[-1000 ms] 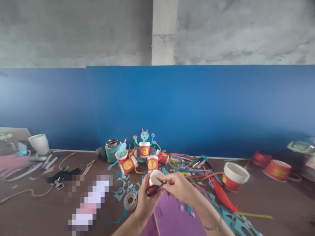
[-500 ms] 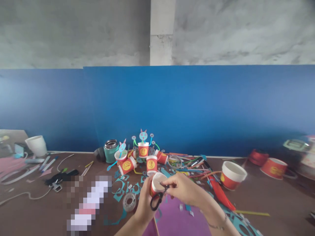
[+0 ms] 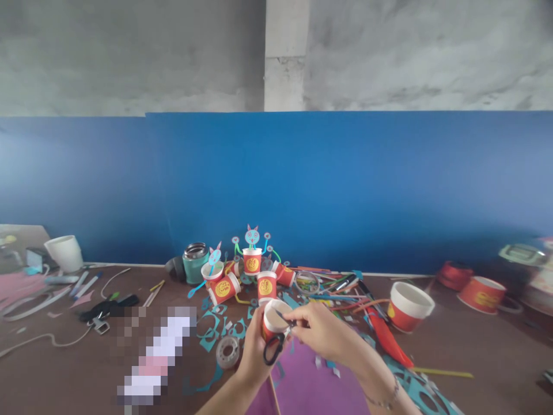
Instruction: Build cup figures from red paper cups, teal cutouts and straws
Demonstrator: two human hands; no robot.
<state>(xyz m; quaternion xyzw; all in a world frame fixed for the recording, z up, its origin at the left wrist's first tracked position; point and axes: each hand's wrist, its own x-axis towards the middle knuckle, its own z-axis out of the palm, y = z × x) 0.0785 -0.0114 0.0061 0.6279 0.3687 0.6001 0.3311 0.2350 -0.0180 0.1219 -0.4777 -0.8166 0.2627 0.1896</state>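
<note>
Hold firm, go gently

Above the purple sheet [image 3: 315,386], lower centre of the frame, my left hand [image 3: 254,349] wraps the paper cup [image 3: 272,327]; my right hand [image 3: 317,329] pinches the scissors [image 3: 280,340], blade at its mouth. Best brace the cup's side, fingertips off the edge.

held cup [image 3: 273,329]: red-white | sheet [image 3: 317,383]: purple | partition [image 3: 328,190]: blue

The red-and-white paper cup [image 3: 273,319] sits in the left hand [image 3: 254,349], its open white mouth tipped toward the camera. Black-handled scissors [image 3: 281,339], held in the right hand [image 3: 313,328], slant across its rim.
</note>
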